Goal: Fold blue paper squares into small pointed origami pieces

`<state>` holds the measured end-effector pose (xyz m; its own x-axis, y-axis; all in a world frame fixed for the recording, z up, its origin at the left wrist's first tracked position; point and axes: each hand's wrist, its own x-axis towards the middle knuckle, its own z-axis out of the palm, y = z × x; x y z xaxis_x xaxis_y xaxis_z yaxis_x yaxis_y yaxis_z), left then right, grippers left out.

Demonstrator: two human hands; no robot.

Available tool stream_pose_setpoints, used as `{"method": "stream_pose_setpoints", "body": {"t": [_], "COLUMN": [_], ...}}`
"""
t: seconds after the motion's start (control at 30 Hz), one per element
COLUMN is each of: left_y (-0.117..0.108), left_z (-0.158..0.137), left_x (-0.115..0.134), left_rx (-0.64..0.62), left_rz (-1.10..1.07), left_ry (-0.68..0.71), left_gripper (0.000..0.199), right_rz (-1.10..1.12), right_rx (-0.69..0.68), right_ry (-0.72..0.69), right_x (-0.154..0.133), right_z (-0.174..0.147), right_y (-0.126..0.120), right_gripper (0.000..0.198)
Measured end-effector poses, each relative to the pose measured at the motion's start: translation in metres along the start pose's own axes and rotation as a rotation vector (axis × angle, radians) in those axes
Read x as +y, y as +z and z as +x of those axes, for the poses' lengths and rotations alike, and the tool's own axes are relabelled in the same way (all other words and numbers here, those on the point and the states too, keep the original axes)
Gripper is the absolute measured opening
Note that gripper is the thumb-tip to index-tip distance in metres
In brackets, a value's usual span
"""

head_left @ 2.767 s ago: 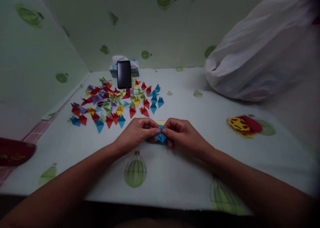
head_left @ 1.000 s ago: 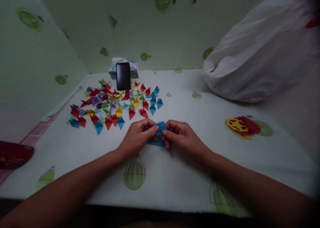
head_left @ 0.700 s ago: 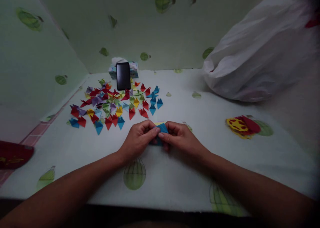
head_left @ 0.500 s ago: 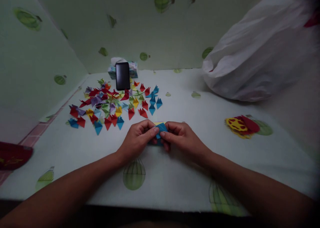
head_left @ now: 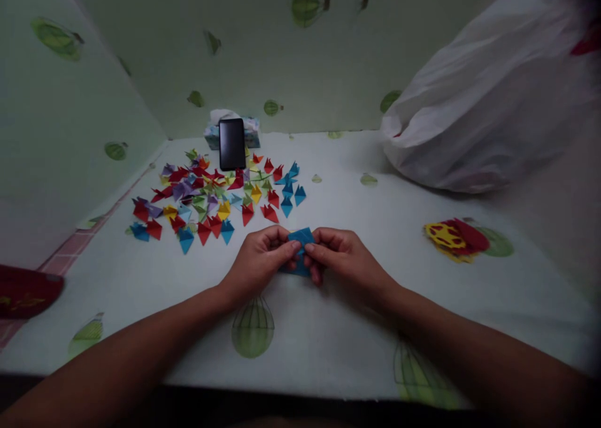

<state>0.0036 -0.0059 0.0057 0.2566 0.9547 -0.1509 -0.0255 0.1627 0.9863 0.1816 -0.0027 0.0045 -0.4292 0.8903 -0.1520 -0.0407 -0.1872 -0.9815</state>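
Between my two hands is a small piece of blue folded paper point(head_left: 302, 235), pinched at its edges. My left hand point(head_left: 267, 256) grips its left side between thumb and curled fingers. From the other side my right hand point(head_left: 339, 253) pinches it the same way, thumbs nearly meeting. More blue paper point(head_left: 295, 270) shows beneath the fingers; whether it lies on the table or belongs to the held piece I cannot tell. Beyond my left hand spreads a pile of small folded paper figures point(head_left: 204, 204) in red, blue, yellow, green and purple.
A black phone point(head_left: 231, 144) leans on a tissue box point(head_left: 212, 135) by the back wall. At the right stand a large white plastic bag point(head_left: 451, 127) and, nearer, red and yellow cutouts point(head_left: 453, 237). A red object point(head_left: 30, 290) lies at the left edge.
The blue paper's top edge now stands higher and flatter between my thumbs, covering most of the yellow seen behind it before. Both hands stay nearly in place.
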Motion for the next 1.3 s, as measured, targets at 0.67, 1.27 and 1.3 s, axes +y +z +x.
{"method": "stream_pose_setpoints", "body": {"t": [0.67, 1.27, 1.3], "left_y": [-0.0013, -0.0017, -0.0015], "left_z": [0.0022, 0.0033, 0.0032], "left_x": [-0.0006, 0.0000, 0.0007], "left_rx": [0.074, 0.017, 0.006], "left_rz": [-0.020, -0.002, 0.006], "left_ry": [-0.035, -0.024, -0.028], "left_gripper": [0.028, 0.027, 0.028], "right_rz": [0.033, -0.023, -0.033], "right_rx": [0.078, 0.077, 0.076], "right_ry": [-0.003, 0.006, -0.005], "right_x": [0.0051, 0.0024, 0.0023], "right_z": [0.0021, 0.0020, 0.0017], "right_y": [-0.0003, -0.0019, -0.0020], "right_gripper": [0.028, 0.025, 0.026]}}
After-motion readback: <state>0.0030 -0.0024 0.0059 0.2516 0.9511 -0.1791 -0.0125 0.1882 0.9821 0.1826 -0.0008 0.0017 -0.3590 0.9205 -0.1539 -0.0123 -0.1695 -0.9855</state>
